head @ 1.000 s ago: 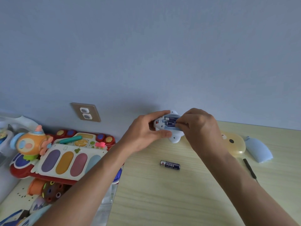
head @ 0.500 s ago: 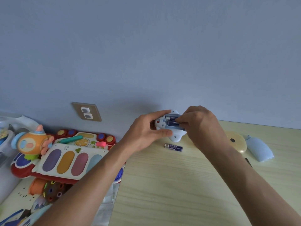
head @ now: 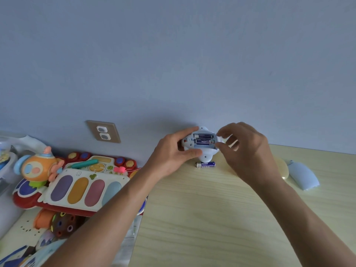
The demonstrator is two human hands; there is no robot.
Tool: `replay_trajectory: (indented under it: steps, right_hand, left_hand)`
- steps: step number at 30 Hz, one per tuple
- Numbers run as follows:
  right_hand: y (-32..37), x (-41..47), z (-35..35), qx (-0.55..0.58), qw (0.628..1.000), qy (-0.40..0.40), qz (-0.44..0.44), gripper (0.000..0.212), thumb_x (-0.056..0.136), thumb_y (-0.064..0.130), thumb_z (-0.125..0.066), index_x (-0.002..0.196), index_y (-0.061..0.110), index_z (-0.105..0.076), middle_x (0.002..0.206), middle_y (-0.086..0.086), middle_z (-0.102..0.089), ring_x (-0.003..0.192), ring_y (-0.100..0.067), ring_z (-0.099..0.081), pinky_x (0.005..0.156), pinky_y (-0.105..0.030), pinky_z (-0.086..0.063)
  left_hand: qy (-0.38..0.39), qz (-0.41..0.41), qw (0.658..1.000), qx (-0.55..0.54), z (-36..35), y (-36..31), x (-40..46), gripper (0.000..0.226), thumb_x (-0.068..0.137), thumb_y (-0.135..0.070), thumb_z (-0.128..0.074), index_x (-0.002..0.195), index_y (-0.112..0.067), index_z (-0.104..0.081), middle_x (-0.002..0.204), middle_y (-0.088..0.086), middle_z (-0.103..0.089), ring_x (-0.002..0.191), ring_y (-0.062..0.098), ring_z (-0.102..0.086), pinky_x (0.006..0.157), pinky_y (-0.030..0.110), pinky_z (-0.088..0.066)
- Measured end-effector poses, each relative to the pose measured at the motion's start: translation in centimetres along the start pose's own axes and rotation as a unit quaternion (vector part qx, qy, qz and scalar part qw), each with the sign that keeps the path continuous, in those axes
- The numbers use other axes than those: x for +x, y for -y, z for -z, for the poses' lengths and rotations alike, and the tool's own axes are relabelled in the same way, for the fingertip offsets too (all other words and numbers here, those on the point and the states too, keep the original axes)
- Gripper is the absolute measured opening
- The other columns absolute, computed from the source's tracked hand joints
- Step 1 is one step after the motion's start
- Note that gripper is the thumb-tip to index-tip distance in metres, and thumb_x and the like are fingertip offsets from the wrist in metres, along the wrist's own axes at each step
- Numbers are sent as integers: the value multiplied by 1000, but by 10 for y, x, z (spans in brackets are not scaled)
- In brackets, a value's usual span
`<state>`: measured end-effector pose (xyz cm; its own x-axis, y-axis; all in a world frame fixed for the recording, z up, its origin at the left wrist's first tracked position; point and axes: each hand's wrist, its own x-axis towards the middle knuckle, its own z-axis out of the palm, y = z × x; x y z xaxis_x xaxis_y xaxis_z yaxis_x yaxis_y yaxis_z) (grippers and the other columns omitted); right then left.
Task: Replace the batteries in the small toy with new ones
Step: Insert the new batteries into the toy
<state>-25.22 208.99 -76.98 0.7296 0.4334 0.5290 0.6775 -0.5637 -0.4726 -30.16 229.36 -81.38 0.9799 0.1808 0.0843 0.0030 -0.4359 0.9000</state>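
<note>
My left hand grips a small white toy above the far edge of the wooden table, its open battery bay facing me. Two blue batteries lie side by side in the bay. My right hand hovers at the toy's right end, thumb and fingers curled and slightly apart, holding nothing I can see. A third blue battery lies on the table just below the toy.
A pale blue curved cover and a yellowish round piece lie on the table to the right. Colourful toys, including a piano toy, crowd the left. A wall socket sits on the blue wall.
My right fingers have lifted off the batteries and drawn back to the right, leaving both seated in the bay. The view has tilted, so the loose battery now appears nearer the toy.
</note>
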Motion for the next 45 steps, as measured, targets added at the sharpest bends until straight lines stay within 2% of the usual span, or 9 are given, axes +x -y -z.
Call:
replay_trajectory:
  steps: [6, 10, 13, 18, 22, 25, 29, 35, 45]
  right_hand:
    - [16, -18, 2, -67, 988, 139, 22, 20, 73, 26, -86, 87, 23, -71, 74, 15, -53, 67, -10, -51, 61, -35, -52]
    - [16, -23, -9, -108, 985, 135, -16, 31, 72, 36, -86, 90, 23, -65, 72, 9, -44, 66, -19, -46, 58, -34, -44]
    - [17, -24, -14, -129, 985, 112, -4, 38, 64, 32, -91, 82, 18, -61, 62, 13, -34, 61, -22, -42, 51, -34, -43]
    - [19, -26, -16, -194, 971, 129, 54, 53, 45, 23, -101, 71, 17, -55, 50, 4, -53, 47, -23, -49, 42, -24, -30]
    - [17, -25, -15, -176, 970, 149, 76, 46, 68, 25, -90, 89, 21, -49, 66, 7, -58, 58, -20, -47, 46, -25, -23]
    - [20, -26, -15, -141, 973, 151, 103, 58, 63, 18, -92, 90, 29, -41, 66, 16, -43, 54, -15, -39, 39, -18, -17]
    - [20, -19, -2, -48, 976, 206, 51, 33, 86, 23, -74, 110, 35, -55, 84, 14, -63, 70, -15, -58, 59, -36, -52]
    - [13, 17, 6, 73, 994, 85, -15, 24, 85, 13, -72, 102, 30, -69, 79, 13, -72, 70, -5, -69, 67, -21, -53]
    - [-3, 22, -21, 14, 995, 102, 9, 11, 84, 21, -69, 92, 24, -62, 80, 4, -72, 72, -23, -65, 64, -44, -55]
  left_hand:
    - [-14, -15, 1000, 11, -1, 5, 4, 65, 82, -39, -84, 140, -49, -57, 118, -13, -76, 101, 19, -74, 96, 41, -57]
    - [-16, -15, 1000, 14, -1, 5, 3, 66, 83, -35, -84, 141, -48, -56, 118, -16, -76, 96, 7, -73, 89, 25, -54]
    - [-15, -13, 1000, 7, -1, 7, 3, 66, 82, -36, -85, 141, -48, -56, 120, -16, -75, 103, 7, -73, 100, 36, -56]
    - [-8, -14, 1000, -7, -1, 6, 3, 69, 80, -40, -86, 141, -46, -57, 125, -16, -74, 112, 5, -71, 106, 43, -53]
    - [7, -6, 999, -40, 1, 8, 4, 73, 75, -43, -88, 142, -43, -58, 129, -14, -73, 116, 7, -71, 108, 45, -53]
    - [8, -7, 999, -44, 1, 8, 5, 79, 67, -53, -89, 140, -44, -59, 128, -15, -73, 116, 7, -71, 108, 44, -53]
    - [3, -10, 999, -33, 0, 8, 4, 73, 75, -33, -90, 141, -40, -60, 120, -15, -76, 103, 0, -72, 98, 29, -55]
    - [-3, -5, 999, -33, 1, 10, 5, 69, 78, -20, -89, 140, -36, -62, 118, -13, -76, 103, 3, -73, 96, 24, -55]
    - [6, 11, 999, -46, 0, 12, 7, 72, 76, -26, -90, 141, -37, -60, 124, -13, -74, 112, 4, -71, 108, 39, -53]
